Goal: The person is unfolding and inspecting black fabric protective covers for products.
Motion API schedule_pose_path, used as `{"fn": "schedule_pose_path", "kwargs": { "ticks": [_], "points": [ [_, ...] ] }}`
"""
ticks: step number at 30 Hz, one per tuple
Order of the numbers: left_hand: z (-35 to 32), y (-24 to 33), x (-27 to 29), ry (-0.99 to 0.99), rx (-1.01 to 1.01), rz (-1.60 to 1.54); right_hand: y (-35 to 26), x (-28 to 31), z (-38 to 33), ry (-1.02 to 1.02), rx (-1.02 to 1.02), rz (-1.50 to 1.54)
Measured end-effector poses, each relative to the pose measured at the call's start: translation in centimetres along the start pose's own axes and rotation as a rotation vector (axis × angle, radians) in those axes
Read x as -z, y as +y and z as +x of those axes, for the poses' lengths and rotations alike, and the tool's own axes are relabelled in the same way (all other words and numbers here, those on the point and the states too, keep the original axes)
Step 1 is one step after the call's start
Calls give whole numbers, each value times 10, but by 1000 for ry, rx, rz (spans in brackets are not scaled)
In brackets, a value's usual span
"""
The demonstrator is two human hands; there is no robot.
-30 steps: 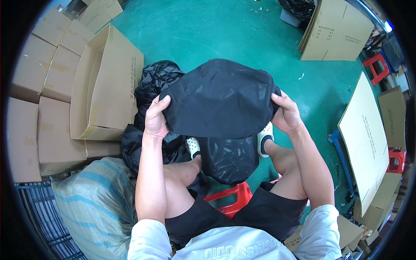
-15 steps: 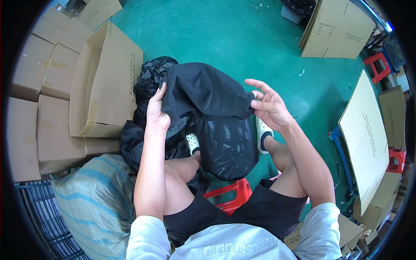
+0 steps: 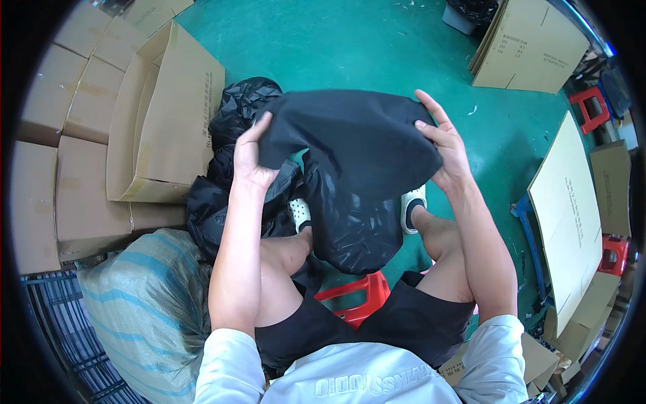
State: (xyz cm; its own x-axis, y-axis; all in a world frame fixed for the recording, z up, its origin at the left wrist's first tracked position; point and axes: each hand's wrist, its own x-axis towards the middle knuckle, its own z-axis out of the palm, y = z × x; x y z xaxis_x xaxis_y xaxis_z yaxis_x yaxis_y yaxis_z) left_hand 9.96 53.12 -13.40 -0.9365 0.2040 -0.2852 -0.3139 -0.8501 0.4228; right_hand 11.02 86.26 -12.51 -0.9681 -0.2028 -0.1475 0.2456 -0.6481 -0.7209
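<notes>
I sit on a red stool (image 3: 355, 297) and hold a black cloth piece (image 3: 350, 138) spread in front of me. My left hand (image 3: 250, 158) grips its left edge. My right hand (image 3: 441, 145) holds its right edge with the fingers stretched over the fabric. Under the cloth hangs a shiny black plastic bag (image 3: 353, 219), between my knees. More black plastic bags (image 3: 232, 121) lie piled on the floor beside my left hand.
An open cardboard box (image 3: 165, 114) lies on its side at the left, with stacked closed boxes (image 3: 47, 155) behind it. A striped woven sack (image 3: 145, 306) sits at my lower left. Flat cardboard sheets (image 3: 568, 202) and other red stools (image 3: 587, 108) stand on the right of the green floor.
The cloth was spread wide, then folded down at the right as my right hand let go. Now both hands hold it spread again, closer to me.
</notes>
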Motion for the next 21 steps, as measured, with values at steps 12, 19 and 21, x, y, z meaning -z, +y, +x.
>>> {"fn": "schedule_pose_path", "kwargs": {
  "ticks": [12, 19, 21],
  "points": [
    [-2, -11, 4, 51, 7, 295, 5, -6, -1, 44, 16, -52],
    [2, -5, 20, 44, 75, 199, 5, 10, 7, 68, -5, -80],
    [4, -5, 17, 121, 137, 122, 5, 10, 7, 70, -7, -70]
  ]
}}
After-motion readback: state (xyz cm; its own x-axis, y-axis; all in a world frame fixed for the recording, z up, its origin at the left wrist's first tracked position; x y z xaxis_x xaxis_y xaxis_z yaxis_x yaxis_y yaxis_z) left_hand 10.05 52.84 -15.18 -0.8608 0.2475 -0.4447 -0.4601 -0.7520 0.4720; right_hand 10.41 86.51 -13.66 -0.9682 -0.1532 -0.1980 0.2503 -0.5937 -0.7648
